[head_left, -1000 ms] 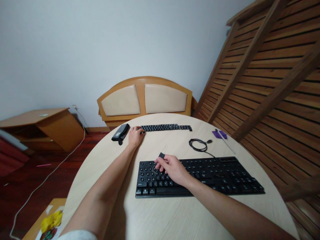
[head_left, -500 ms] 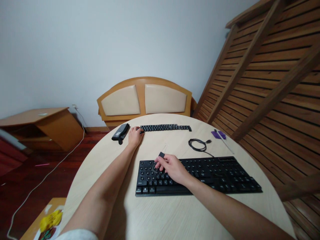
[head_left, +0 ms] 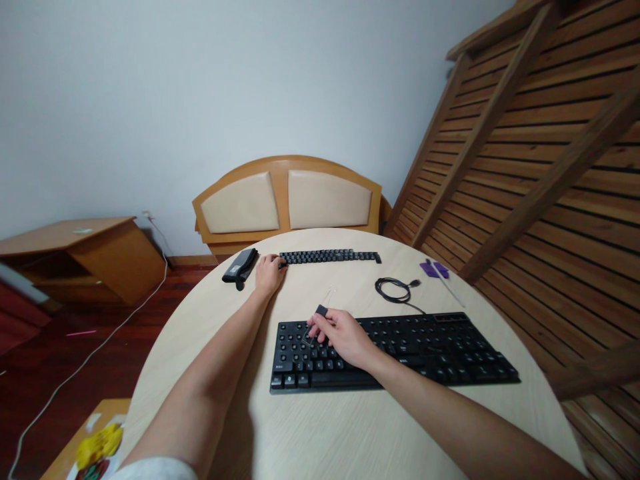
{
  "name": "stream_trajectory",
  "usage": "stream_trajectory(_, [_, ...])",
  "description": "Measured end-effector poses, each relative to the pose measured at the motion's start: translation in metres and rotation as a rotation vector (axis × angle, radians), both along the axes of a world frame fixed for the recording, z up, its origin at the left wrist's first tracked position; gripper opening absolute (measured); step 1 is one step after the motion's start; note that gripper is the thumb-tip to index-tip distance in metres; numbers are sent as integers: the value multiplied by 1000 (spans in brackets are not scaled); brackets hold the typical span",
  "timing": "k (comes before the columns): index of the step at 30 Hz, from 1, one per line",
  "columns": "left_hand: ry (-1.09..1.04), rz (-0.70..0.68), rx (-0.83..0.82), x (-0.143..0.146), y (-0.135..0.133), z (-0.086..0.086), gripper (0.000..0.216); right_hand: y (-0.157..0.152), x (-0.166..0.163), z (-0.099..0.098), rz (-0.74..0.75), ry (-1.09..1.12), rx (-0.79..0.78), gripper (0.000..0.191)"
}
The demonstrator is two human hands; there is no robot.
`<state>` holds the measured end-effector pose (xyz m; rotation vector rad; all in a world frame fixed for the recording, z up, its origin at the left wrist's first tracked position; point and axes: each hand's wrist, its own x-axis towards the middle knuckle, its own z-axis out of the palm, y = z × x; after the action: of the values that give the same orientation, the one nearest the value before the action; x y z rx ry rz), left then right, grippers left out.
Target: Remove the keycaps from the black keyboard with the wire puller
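A black keyboard [head_left: 430, 333] lies near the front of the round table [head_left: 320, 433], with many of its upper-left keys bare of caps. Over its left part is my right hand [head_left: 345, 337], closed on a keycap puller [head_left: 321, 309] with a black grip and thin wire loops at both ends. Farther back, loose black keycaps [head_left: 327, 256] lie in tight rows. At the left end of these rows my left hand [head_left: 269, 272] has its fingers bent down on a black keycap [head_left: 282, 265], partly hidden by the fingertips.
A black folded pouch [head_left: 240, 265] lies left of my left hand. The coiled keyboard cable [head_left: 395, 290] rests behind the keyboard. A purple item [head_left: 434, 269] and a slim pale stick [head_left: 450, 287] lie at the right. A wooden slatted frame [head_left: 540, 167] leans beyond the right edge.
The view has shifted very slightly. Both hands stay in almost the same places, the left at the keycap rows and the right with the keycap puller over the keyboard.
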<state>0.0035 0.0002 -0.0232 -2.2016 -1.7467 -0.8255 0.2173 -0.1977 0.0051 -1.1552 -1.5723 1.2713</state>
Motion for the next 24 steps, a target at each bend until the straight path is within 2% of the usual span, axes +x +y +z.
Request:
stream_trajectory(6, [-51, -42, 10, 0, -3, 1, 18, 1, 0, -2, 1, -5, 16, 31])
stream_trajectory(10, [-80, -142, 11, 2, -20, 8, 20, 2, 0, -3, 8, -8, 26, 33])
stream_trajectory(15, [-146, -283, -16, 11, -63, 19, 15, 3, 0, -4, 16, -15, 29, 34])
stream_trajectory(19, [-261, -308, -78, 22, -102, 26, 11, 5, 0, -5, 4, -20, 40, 35])
stream_trajectory(24, [-373, -352, -163, 39, -157, 26, 14, 6, 1, -5, -77, -35, 47, 37])
